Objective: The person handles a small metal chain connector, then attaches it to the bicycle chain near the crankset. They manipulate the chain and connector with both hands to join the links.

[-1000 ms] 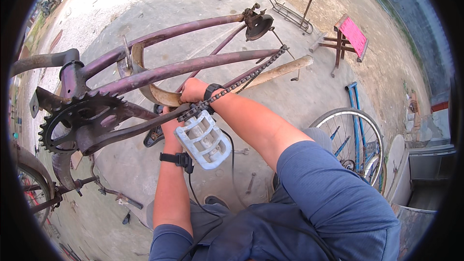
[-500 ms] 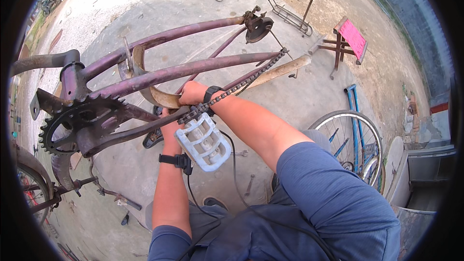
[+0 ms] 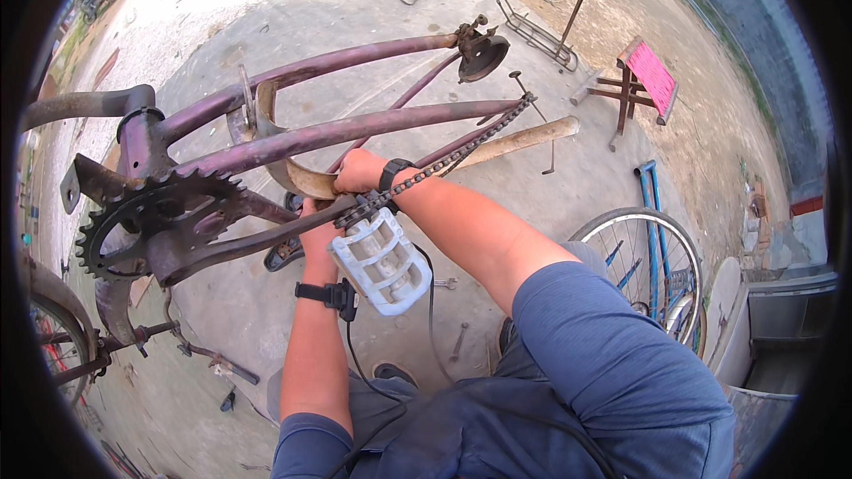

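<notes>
While purple bike frame [image 3: 355, 129] lies across concrete floor [image 3: 266, 302], right hand [image 3: 359, 170] closed in grip on rusty curved mudguard [image 3: 297, 177] beside frame tubes. Left hand [image 3: 315, 226] sits under crank arm [image 3: 257, 244]; its grip hidden, cannot tell. Chain [image 3: 444, 160] runs slack over right wrist. White pedal [image 3: 382, 262] hangs just above left forearm. Chainring [image 3: 146, 217] left of both hands. Loose wheel [image 3: 648, 257] well apart on right.

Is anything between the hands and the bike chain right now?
Nothing visible. The right hand already rests at the chain beside the mudguard; the left hand sits under the crank arm, partly hidden behind the white pedal.
</notes>
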